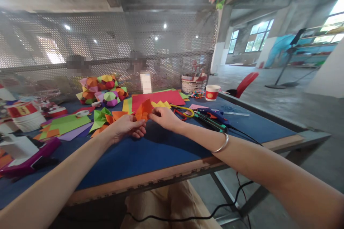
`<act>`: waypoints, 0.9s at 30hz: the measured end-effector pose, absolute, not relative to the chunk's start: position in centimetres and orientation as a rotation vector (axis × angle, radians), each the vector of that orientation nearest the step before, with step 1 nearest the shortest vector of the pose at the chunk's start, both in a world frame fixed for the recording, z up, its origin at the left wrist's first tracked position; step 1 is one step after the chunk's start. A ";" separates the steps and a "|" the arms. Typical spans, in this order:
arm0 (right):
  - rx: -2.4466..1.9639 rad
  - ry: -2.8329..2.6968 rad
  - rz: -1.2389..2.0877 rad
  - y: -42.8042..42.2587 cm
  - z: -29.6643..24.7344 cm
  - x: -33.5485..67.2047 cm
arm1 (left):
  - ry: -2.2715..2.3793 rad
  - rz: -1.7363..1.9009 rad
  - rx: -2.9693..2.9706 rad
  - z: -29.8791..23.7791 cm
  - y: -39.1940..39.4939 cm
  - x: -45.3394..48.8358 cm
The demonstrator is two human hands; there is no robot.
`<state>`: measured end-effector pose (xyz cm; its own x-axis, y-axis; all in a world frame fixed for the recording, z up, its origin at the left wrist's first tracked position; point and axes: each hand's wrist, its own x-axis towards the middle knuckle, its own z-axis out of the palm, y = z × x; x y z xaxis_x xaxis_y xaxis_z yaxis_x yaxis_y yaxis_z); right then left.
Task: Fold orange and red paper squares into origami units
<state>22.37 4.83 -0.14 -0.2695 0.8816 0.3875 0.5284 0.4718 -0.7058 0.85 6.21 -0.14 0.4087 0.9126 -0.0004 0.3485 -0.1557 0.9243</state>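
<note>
Between my two hands, just above the blue table mat (pixel 126 161), is a piece of folded orange paper (pixel 144 110). The fingers and thumb of my left hand (pixel 127 128) pinch its lower left side. From the right, my right hand (pixel 164 117) grips its other edge, thumb and fingertips together. Green folded paper (pixel 102 116) and more orange folded pieces lie just left of my left hand. Behind the hands are yellow folded pieces (pixel 161 104) and a stack of red sheets (pixel 168 97). Yellow-handled scissors (pixel 188 110) rest beyond my right wrist.
A cluster of colourful paper balls (pixel 103 89) stands at the back left. To the right are a glue gun (pixel 215 115) with a cord, a paper cup (pixel 212 93) and a woven basket (pixel 194 83). A purple tape dispenser (pixel 32 157) sits at the left. Perforated metal panelling (pixel 161 46) rises behind.
</note>
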 end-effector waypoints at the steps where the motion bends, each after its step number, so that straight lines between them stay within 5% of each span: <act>1: -1.174 -1.945 0.570 4.9 -0.2 22.4 | 1.130 0.685 1.699 0.0 6.2 0.8; 8: -1.185 -1.985 0.528 5.1 -0.5 22.4 | 1.188 0.553 1.672 0.5 5.9 1.1; 27: -1.132 -2.127 0.430 4.3 -0.2 22.2 | 1.130 0.985 1.970 0.3 6.4 1.8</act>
